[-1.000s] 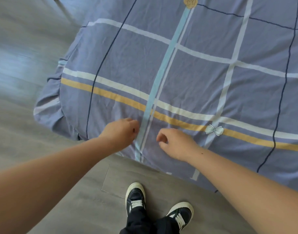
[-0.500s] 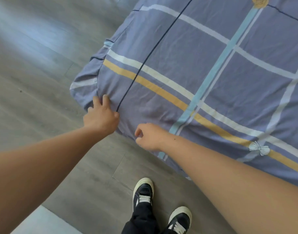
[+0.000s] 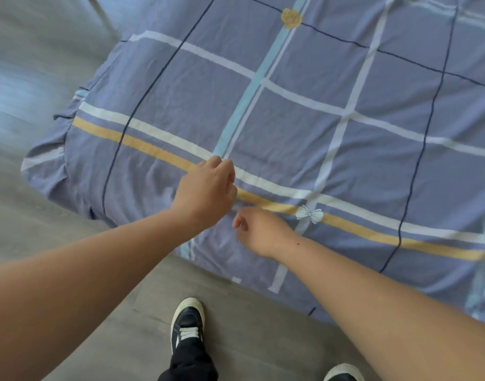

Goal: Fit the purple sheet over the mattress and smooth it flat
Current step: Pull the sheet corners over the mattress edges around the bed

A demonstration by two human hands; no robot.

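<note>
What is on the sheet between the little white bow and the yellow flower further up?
In the head view, only sheet: from the bow toward the flower run white stripes and wrinkled purple cloth. No loose thing lies there.

Purple sheet (image 3: 304, 119) w/ plaid stripes, spread over mattress.
I see it covering the top & hanging down the near side; white, yellow, light-blue, navy lines, a bow + rose motif; light wrinkles near left corner, which looks bunched.
</note>
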